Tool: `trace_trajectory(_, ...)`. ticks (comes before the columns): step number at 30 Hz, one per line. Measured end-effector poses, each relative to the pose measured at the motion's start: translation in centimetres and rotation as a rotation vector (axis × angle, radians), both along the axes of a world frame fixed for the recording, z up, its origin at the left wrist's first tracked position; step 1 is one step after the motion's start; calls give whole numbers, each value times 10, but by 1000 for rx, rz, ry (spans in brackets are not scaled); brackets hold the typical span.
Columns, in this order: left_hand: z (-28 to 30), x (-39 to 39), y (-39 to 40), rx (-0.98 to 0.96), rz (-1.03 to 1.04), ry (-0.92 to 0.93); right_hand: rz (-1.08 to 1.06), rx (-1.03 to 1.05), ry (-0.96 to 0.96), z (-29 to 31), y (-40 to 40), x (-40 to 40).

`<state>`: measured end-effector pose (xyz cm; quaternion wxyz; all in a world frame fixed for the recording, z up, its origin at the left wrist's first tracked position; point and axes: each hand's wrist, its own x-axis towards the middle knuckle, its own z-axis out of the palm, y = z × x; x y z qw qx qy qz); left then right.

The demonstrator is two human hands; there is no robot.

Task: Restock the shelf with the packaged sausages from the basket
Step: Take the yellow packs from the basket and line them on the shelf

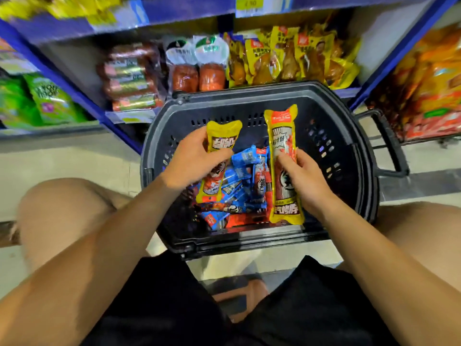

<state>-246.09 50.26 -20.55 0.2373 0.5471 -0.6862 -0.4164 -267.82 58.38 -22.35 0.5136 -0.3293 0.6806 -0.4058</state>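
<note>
We judge the restocking to be at an early or middle stage: we have 2 packs lifted out, but neither has reached the shelf (349,92) yet. Our left hand (192,161) curls around the middle of a yellow-ended sausage pack (219,156), thumb on its front, holding it upright over the basket (324,101). Our right hand (304,178) grips a second, longer yellow sausage pack (284,136) from its right side, fingers wrapped over the lower half, also above the basket's interior.

Plenty is left. A loose pile of blue and red sausage packs (244,176) lies jumbled on the basket floor, overlapping at all angles; we cannot count them exactly. The basket sits on the floor between our knees, directly in front of the low shelf.

The shelf row behind it already carries goods: dark red sausages (129,78) stacked at the left, 2 round red packs with white tops (197,63) in the middle, and yellow packs of chicken legs (287,56) to the right.

The 2 held packs are slim, glossy plastic sleeves with crimped yellow ends, a red patch at the top and bold printed characters; they look light and slightly flexible.
</note>
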Motion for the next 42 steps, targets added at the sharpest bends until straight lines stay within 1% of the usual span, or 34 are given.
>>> trace_trajectory(1,5,2,0,-53,-22,-48,1,0,-18,-1,2,1)
trace_trajectory(3,13,8,-2,-99,-49,-66,0,1,-53,-2,6,3)
trace_trajectory(8,29,21,-5,-41,-80,-105,14,33,-111,-5,13,5)
trace_trajectory(10,30,23,-4,-68,-45,-162,19,55,-127,-5,14,4)
trace_trajectory(13,29,26,0,-41,54,-137,52,96,-87,-5,15,0)
trace_trajectory(15,26,30,4,66,178,-78,60,102,-73,-5,17,-2)
trace_trajectory(17,23,34,8,219,323,55,52,91,-70,-7,20,-3)
trace_trajectory(21,18,46,23,466,542,320,38,41,-58,-9,23,-6)
trace_trajectory(24,7,56,37,688,680,465,-26,4,-106,-8,25,-4)
trace_trajectory(26,1,57,49,816,719,522,-51,0,-135,-5,27,-2)
trace_trajectory(27,-2,55,55,861,703,542,-53,-2,-147,-2,28,-1)
trace_trajectory(30,-7,46,74,964,574,648,-49,-24,-188,6,31,1)
trace_trajectory(32,-8,36,86,931,493,704,-55,-30,-191,13,33,1)
trace_trajectory(37,8,16,105,700,293,605,-8,-54,-80,33,42,0)
trace_trajectory(40,21,10,104,566,244,567,5,-141,18,52,44,1)
trace_trajectory(42,33,8,100,482,238,574,1,-219,78,66,41,3)
